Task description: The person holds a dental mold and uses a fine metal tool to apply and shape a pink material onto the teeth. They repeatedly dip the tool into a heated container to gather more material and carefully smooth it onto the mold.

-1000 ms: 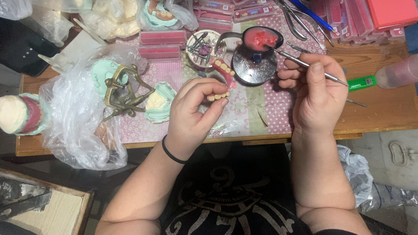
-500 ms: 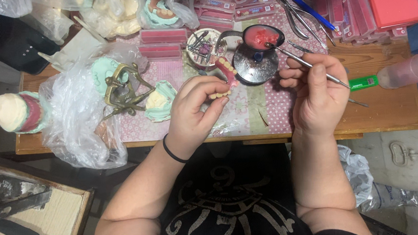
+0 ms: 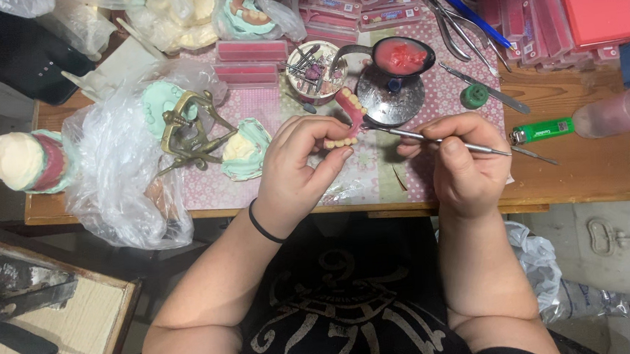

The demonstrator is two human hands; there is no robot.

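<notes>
At the far left of the frame a cream and pink dental cast (image 3: 23, 163) stands at the end of the wooden bench (image 3: 588, 173). Just right of it a crumpled clear plastic bag (image 3: 117, 176) spreads over the bench edge, and on it lies a brass-coloured metal frame (image 3: 190, 133) between two mint-green moulds (image 3: 245, 150). Near the centre, the left hand (image 3: 297, 171), a black band at its wrist, is closed around a pink denture (image 3: 346, 121) with a row of pale teeth, pinching it between thumb and fingers above the patterned pink cloth (image 3: 372, 174). Touching the denture from the right is the tip of a thin metal tool (image 3: 428, 138), gripped pen-like in the closed right hand (image 3: 461, 162). Above the two hands, at upper centre, sit a small round dish of burs (image 3: 311, 69) and a metal ladle holding red wax (image 3: 401, 56). Further right a small green cap (image 3: 474, 95) lies by a flat metal spatula (image 3: 494, 92), then a green lighter (image 3: 542, 130), and stacked pink boxes (image 3: 597, 8) fill the upper right corner.
</notes>
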